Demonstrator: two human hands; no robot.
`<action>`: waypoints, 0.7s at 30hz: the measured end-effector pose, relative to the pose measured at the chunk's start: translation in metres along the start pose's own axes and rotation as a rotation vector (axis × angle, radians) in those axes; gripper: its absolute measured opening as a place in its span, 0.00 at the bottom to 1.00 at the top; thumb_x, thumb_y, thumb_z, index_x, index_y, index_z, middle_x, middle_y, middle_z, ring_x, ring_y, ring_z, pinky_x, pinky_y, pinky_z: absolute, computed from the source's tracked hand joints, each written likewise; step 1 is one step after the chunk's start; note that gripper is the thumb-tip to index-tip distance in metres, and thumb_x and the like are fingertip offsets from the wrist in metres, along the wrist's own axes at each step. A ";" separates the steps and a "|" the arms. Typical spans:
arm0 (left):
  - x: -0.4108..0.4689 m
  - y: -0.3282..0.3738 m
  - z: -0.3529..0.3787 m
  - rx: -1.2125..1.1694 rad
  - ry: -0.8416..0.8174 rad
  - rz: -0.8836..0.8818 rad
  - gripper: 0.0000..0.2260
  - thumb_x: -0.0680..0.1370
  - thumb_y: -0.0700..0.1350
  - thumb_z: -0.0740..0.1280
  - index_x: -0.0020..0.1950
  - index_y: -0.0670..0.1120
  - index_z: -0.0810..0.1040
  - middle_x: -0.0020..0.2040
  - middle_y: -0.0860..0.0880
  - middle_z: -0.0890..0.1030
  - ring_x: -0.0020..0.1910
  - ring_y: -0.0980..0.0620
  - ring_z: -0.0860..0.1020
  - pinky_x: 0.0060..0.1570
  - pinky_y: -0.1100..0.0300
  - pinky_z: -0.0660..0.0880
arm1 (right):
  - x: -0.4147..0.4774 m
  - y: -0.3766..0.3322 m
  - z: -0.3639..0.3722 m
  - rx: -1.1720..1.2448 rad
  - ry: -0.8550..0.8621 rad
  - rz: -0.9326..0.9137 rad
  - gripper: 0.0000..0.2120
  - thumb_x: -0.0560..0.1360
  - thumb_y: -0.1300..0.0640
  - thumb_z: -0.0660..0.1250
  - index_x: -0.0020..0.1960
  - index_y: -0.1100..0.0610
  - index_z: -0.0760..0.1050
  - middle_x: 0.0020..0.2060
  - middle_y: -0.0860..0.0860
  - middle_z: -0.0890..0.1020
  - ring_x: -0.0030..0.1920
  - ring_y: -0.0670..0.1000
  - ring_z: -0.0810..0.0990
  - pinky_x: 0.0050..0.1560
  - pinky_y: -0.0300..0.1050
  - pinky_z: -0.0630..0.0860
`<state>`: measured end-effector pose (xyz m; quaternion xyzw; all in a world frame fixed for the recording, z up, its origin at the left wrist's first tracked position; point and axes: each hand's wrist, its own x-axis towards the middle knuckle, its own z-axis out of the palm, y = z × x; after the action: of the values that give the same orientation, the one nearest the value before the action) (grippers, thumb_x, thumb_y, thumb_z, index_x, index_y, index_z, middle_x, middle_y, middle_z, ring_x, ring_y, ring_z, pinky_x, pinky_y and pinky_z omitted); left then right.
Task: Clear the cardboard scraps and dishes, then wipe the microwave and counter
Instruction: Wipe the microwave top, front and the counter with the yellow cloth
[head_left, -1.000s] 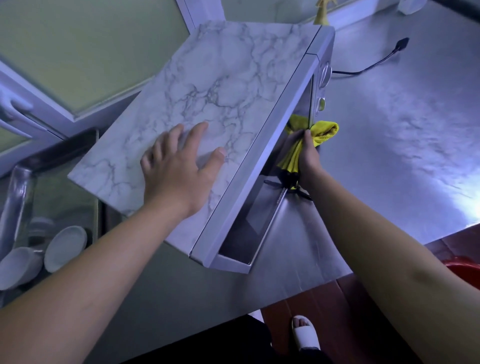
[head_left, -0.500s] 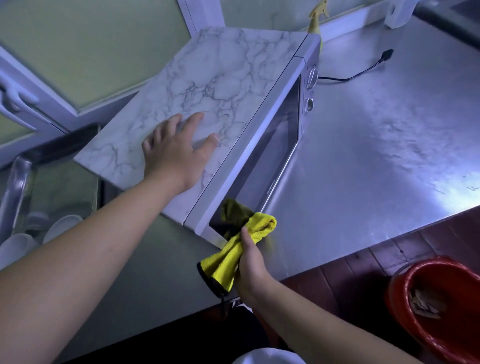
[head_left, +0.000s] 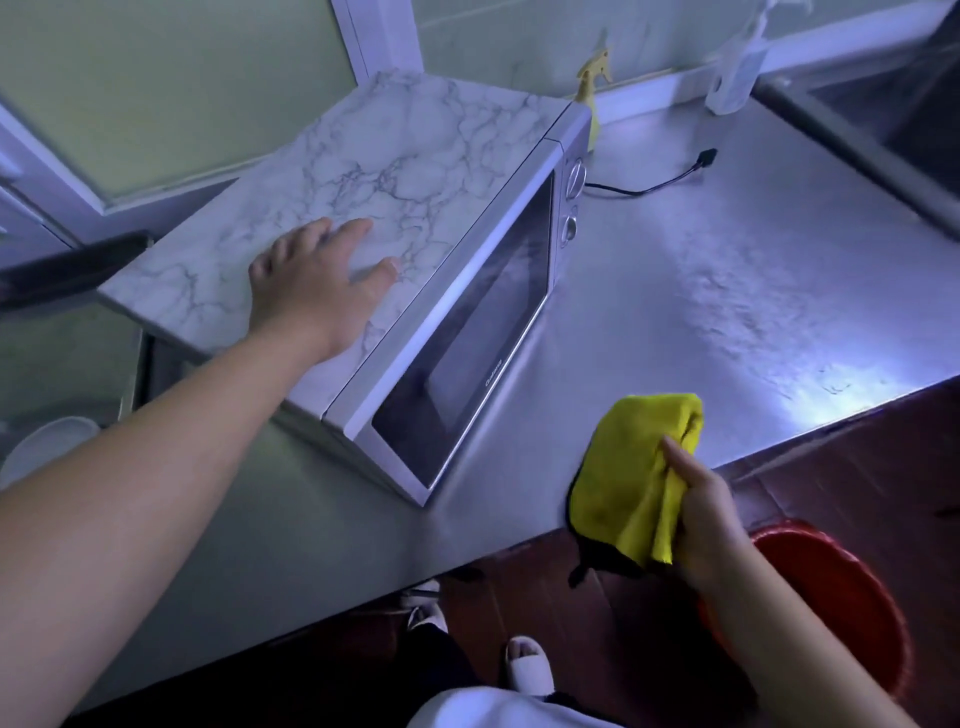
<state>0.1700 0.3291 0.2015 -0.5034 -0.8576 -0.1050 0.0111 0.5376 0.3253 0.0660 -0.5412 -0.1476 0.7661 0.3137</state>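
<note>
Fingers of my left hand (head_left: 317, 291) lie spread flat on the marble-topped microwave (head_left: 415, 171); my right hand (head_left: 706, 525) grips a yellow cloth (head_left: 634, 467) over the steel counter (head_left: 727, 270) edge. Door lettering (head_left: 491, 372) is unreadable.

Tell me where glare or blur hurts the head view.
Head view: bright glare washes the counter near its front edge; the frame is dim and bluish; the clear bottle at top right is smeared; the yellow cloth in the right hand reads sharp.
</note>
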 end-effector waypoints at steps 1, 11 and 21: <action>0.000 0.000 0.001 0.005 0.003 0.004 0.27 0.76 0.69 0.54 0.74 0.64 0.63 0.78 0.49 0.62 0.77 0.46 0.58 0.74 0.44 0.51 | 0.006 -0.016 -0.006 -0.125 0.085 -0.130 0.19 0.79 0.47 0.64 0.57 0.61 0.82 0.54 0.64 0.84 0.52 0.62 0.84 0.52 0.59 0.82; 0.001 -0.003 0.000 -0.016 -0.002 0.001 0.30 0.73 0.71 0.52 0.73 0.65 0.64 0.77 0.50 0.63 0.76 0.45 0.59 0.73 0.43 0.52 | 0.125 -0.061 -0.019 -1.812 0.325 -0.213 0.36 0.80 0.34 0.55 0.81 0.45 0.44 0.82 0.51 0.43 0.81 0.58 0.41 0.75 0.69 0.47; 0.001 -0.002 0.001 -0.033 0.024 0.011 0.27 0.76 0.69 0.56 0.74 0.63 0.64 0.78 0.50 0.62 0.76 0.46 0.59 0.73 0.45 0.52 | 0.127 -0.048 -0.016 -1.713 0.315 -0.155 0.34 0.81 0.33 0.51 0.81 0.42 0.44 0.82 0.49 0.42 0.81 0.56 0.40 0.75 0.65 0.41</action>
<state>0.1678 0.3290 0.2006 -0.5068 -0.8528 -0.1250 0.0139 0.5398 0.4413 -0.0060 -0.6787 -0.6639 0.2843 -0.1331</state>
